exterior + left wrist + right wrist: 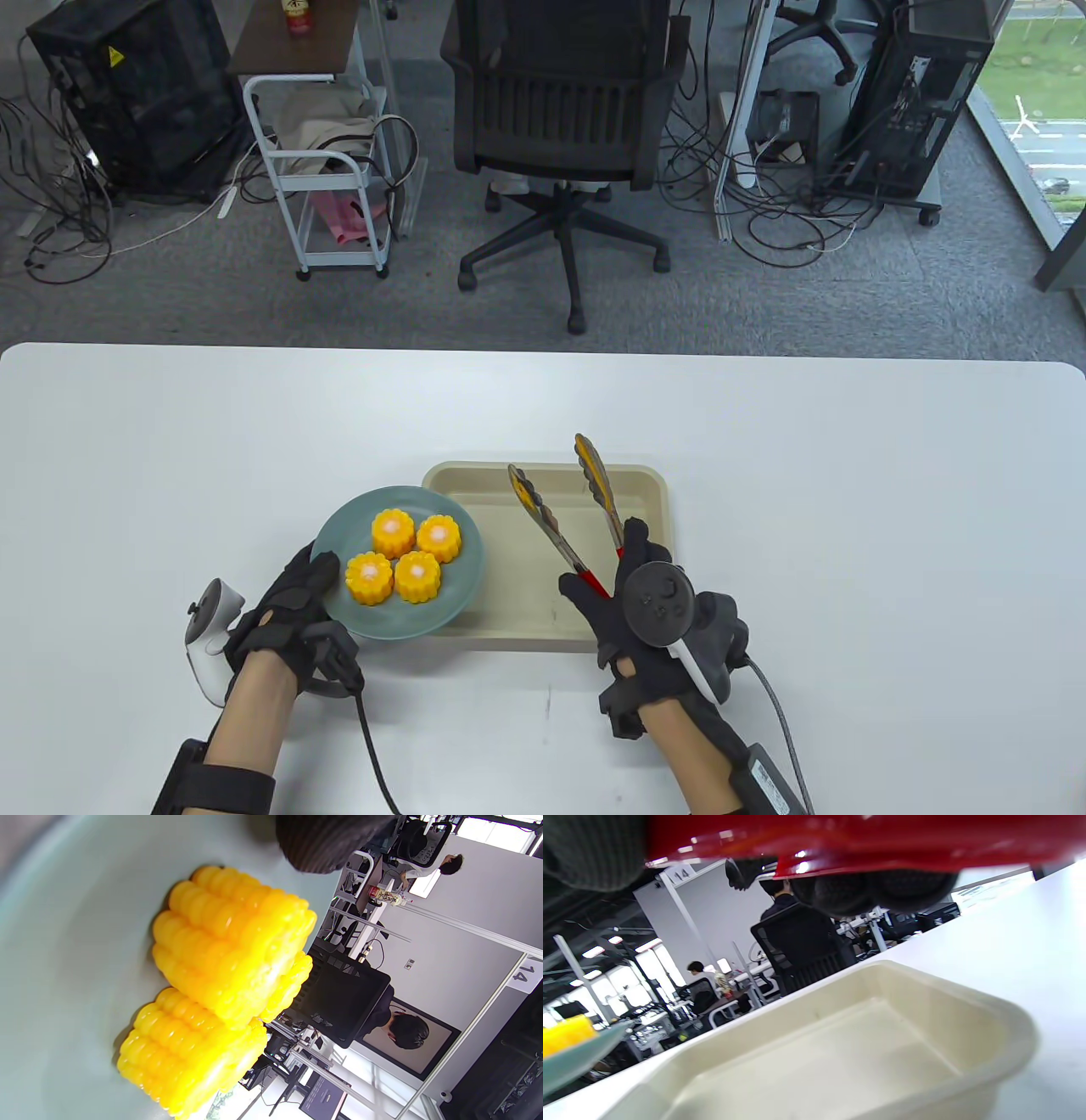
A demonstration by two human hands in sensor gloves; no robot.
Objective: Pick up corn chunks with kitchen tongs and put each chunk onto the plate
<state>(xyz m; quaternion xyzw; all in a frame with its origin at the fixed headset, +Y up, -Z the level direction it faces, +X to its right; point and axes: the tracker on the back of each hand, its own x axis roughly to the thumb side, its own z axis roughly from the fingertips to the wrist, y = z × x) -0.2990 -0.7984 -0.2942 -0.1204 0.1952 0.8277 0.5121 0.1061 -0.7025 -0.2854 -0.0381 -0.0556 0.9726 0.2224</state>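
Over tray [645, 501], R hand [653, 607] grips tongs [568, 526], tips spread, pointing away.

Number "14" on a white sign plate [527, 974] fixed to a partition post, left wrist view; the same "14" sign [681, 871] shows in the right wrist view, partly cut off by the glove. Yellow triangular warning sticker [111, 57] on a black cabinet, table view, symbol not legible. Bottle [385, 896] with a printed label on a shelf, text too small to read. Nothing else readable.
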